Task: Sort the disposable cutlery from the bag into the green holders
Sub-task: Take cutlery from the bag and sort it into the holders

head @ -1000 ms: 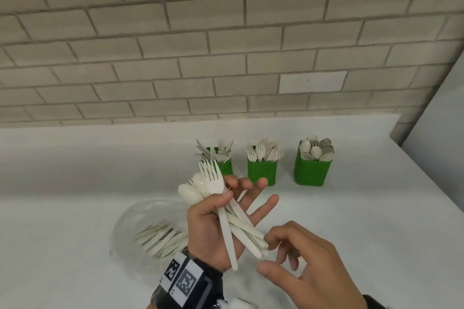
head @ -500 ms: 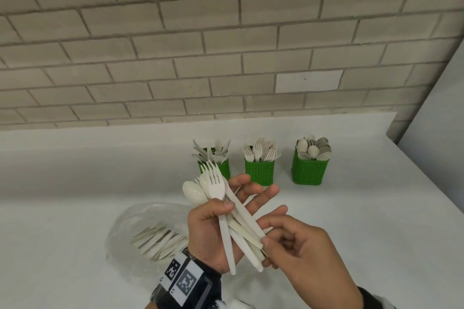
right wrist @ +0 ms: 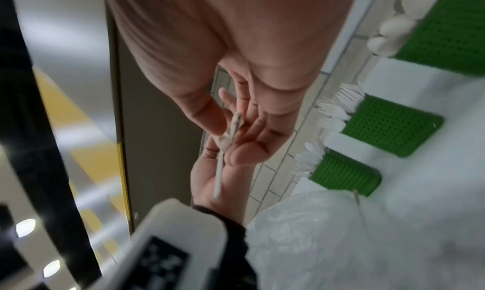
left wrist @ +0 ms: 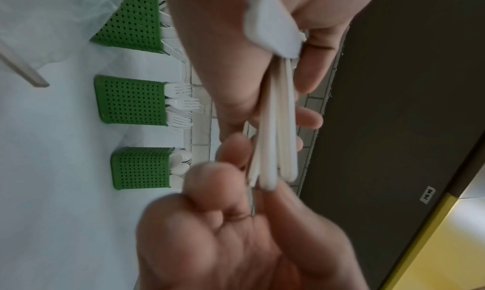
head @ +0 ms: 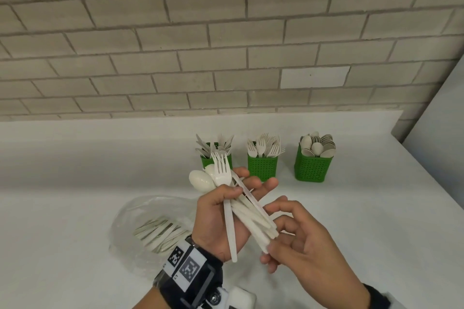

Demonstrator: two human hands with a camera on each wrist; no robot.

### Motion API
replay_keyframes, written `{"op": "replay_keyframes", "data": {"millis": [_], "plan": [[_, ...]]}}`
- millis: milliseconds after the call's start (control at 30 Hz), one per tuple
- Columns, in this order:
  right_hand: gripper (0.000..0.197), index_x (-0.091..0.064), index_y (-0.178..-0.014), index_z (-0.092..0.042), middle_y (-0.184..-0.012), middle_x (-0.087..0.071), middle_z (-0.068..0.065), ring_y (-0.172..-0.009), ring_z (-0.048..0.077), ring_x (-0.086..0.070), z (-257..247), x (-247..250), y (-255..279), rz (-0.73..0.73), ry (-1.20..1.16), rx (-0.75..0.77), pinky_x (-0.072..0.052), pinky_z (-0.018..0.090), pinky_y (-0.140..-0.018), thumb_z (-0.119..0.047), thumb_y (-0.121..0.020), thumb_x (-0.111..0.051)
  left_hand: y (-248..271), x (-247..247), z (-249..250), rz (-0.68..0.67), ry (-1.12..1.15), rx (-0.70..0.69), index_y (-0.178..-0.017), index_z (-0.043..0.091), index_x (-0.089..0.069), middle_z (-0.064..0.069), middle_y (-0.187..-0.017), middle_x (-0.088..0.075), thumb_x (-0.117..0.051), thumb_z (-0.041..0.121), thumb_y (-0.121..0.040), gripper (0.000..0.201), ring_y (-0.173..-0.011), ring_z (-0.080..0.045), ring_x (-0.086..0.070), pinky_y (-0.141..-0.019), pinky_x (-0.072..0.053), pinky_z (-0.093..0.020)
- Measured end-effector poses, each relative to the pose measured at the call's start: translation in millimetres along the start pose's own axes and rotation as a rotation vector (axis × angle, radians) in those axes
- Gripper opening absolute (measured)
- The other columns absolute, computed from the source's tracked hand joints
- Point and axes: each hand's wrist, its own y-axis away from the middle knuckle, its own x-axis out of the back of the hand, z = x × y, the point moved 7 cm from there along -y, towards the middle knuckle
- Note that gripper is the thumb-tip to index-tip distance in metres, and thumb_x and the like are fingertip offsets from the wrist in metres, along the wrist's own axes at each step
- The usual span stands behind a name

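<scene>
My head view looks down at the bundle of cutlery (head: 248, 211) from above; both wrist views sit close beside that grip, sharing the green holders (left wrist: 131, 101) beyond it.

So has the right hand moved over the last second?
Yes. The right hand has closed in leftward on the bundle of cutlery held by the left hand, and now pinches the handle ends.

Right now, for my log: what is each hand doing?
Left hand: grips a bunch of cutlery.
Right hand: fingers curled at the bunch's handle ends; whether it already pinches one cannot be told.
</scene>
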Motion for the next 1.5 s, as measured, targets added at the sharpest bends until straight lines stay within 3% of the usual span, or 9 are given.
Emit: {"op": "replay_keyframes", "data": {"millis": [367,567,700,867,1033,1100,1233,1333,1500], "plan": [[0.048,-0.05,-0.116,-0.011,-0.079,-0.067,0.025,-0.061,0.035,-0.062,0,0,-3,0.012,-0.12,-0.05,-0.052,0.037,-0.054,-0.002,-0.074,-0.069,-1,5,-2,0.027,-0.001,0.022,-0.095,0.007,-0.061,-0.02,-0.091,-0.07,-0.051,-0.001,-0.073,0.025,-0.107,-0.044,-0.065,-0.084,-0.055,-0.056],[0.046,-0.052,-0.113,-0.008,-0.075,-0.065,0.017,-0.065,0.037,-0.064,4,-1,0,-0.04,-0.137,-0.087,-0.054,0.04,-0.057,0.005,-0.072,-0.068,-1,10,3,0.068,0.022,-0.022,-0.092,0.006,-0.065,-0.016,-0.086,-0.064,-0.052,0.001,-0.078,0.02,-0.091,-0.039,-0.068,-0.086,-0.051,-0.063],[0.044,-0.054,-0.111,-0.002,-0.079,-0.065,0.022,-0.064,0.037,-0.062,5,2,1,-0.044,-0.169,-0.115,-0.051,0.039,-0.055,0.005,-0.069,-0.067,-1,8,5,0.009,-0.063,-0.031,-0.094,0.008,-0.06,-0.013,-0.077,-0.054,-0.053,-0.002,-0.073,0.024,-0.074,-0.031,-0.062,-0.083,-0.053,-0.055],[0.051,-0.055,-0.114,-0.002,-0.084,-0.064,0.021,-0.067,0.042,-0.061,14,2,-1,-0.055,-0.178,-0.17,-0.05,0.041,-0.056,-0.001,-0.067,-0.075,-3,9,3,0.029,-0.319,-0.085,-0.099,0.007,-0.053,-0.013,-0.066,-0.048,-0.054,0.003,-0.083,0.016,-0.057,-0.026,-0.052,-0.069,-0.053,-0.043],[0.035,-0.064,-0.101,-0.017,-0.095,-0.065,0.006,-0.073,0.031,-0.067,26,2,-5,-0.022,0.093,-0.144,-0.057,0.035,-0.067,-0.011,-0.069,-0.077,-2,19,4,0.285,-0.634,-0.252,-0.075,0.013,-0.053,-0.002,-0.048,-0.031,-0.07,0.025,-0.083,0.022,-0.039,-0.016,-0.029,-0.044,-0.033,-0.024],[0.029,-0.065,-0.089,-0.032,-0.094,-0.066,-0.003,-0.078,0.025,-0.066,23,10,-9,0.057,0.243,-0.081,-0.057,0.034,-0.073,-0.01,-0.074,-0.076,-1,18,7,0.319,-0.83,-0.304,-0.071,0.018,-0.056,0.001,-0.048,-0.037,-0.073,0.028,-0.081,0.022,-0.04,-0.014,-0.033,-0.043,-0.031,-0.024],[0.033,-0.068,-0.09,-0.037,-0.088,-0.07,-0.004,-0.073,0.013,-0.063,-27,23,-19,0.209,0.281,0.163,-0.053,0.023,-0.065,-0.005,-0.082,-0.073,5,5,11,0.289,-1.165,-0.392,-0.076,0.022,-0.056,0.007,-0.057,-0.049,-0.076,0.028,-0.077,0.021,-0.053,-0.011,-0.044,-0.049,-0.039,-0.027],[0.015,-0.073,-0.097,-0.028,-0.086,-0.071,-0.002,-0.072,0.009,-0.061,-57,18,-29,0.136,0.237,0.246,-0.049,0.016,-0.061,-0.026,-0.082,-0.073,9,-10,11,0.201,-1.48,-0.488,-0.088,0.023,-0.051,0.007,-0.068,-0.06,-0.068,0.037,-0.085,0.022,-0.06,-0.011,-0.055,-0.055,-0.045,-0.032],[0.046,-0.068,-0.118,-0.029,-0.104,-0.07,0.008,-0.089,0.025,-0.061,-56,18,-34,0.016,0.13,0.204,-0.053,0.024,-0.077,-0.014,-0.074,-0.066,15,-13,15,0.196,-1.966,-0.637,-0.094,0.032,-0.03,0.002,-0.065,-0.062,-0.067,0.026,-0.077,0.04,-0.055,-0.025,-0.056,-0.042,-0.037,-0.032]]}}
